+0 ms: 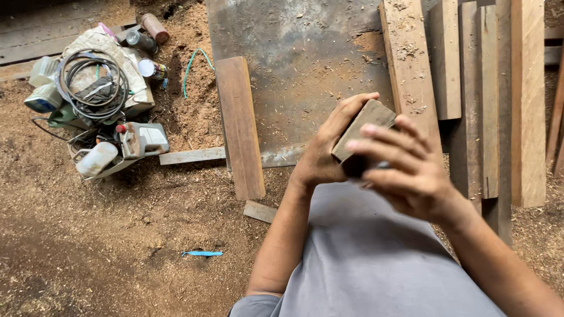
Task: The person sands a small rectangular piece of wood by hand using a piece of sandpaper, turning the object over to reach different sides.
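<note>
A small, flat wooden block (pixel 367 126) is held up in front of me by both hands. My left hand (pixel 326 149) grips it from the left side, with fingers curled over its top edge. Against its right face lies my right hand (pixel 405 170), fingers spread over the block. Something small and dark shows under the right fingers; I cannot tell what it is. Below the hands is my grey clothing (pixel 364 258).
A grey metal sheet (pixel 294 70) lies on the sawdust floor with a short plank (pixel 241 126) across its edge. Several long planks (pixel 487 100) lie at the right. A pile of cans, cable and a power tool (pixel 100 100) sits at the left. A blue pen (pixel 202 253) lies nearby.
</note>
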